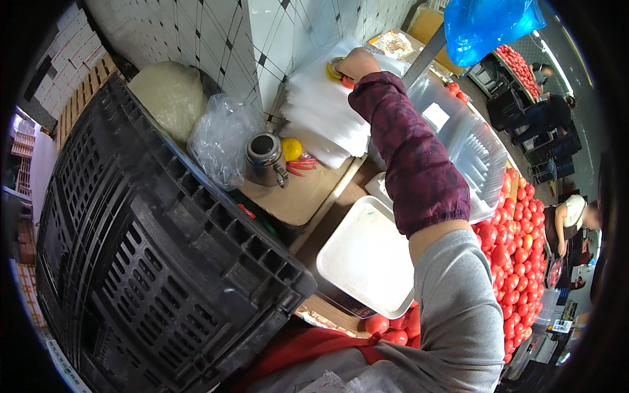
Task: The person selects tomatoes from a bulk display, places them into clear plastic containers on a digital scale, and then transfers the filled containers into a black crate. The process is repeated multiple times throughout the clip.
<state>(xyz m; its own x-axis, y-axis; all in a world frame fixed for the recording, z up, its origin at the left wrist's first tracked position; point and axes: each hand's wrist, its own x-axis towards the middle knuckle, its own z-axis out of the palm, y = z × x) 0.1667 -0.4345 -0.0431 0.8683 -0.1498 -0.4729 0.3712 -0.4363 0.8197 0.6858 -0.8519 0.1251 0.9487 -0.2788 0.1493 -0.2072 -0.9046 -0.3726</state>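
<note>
My right hand (361, 64), in a purple patterned sleeve cover (408, 152), reaches over a stack of translucent white plastic sheets or bags (319, 118). Its fingers are curled down beside a yellow ring-like thing (333, 71) and a small red thing (348, 82). Whether it grips either one cannot be made out. My left hand is out of view. Nearer my body lies a white tray (368, 255), apparently on a weighing scale. Clear plastic containers (476, 162) are stacked to the right of my forearm.
A large black plastic crate (147, 275) stands at left. A steel flask (265, 159), a lemon-like yellow fruit (291, 149) and red chilies (302, 167) sit on a brown board (290, 201). Tomatoes (516, 260) are heaped at right. A blue bag (491, 32) hangs above; people (565, 221) stand beyond.
</note>
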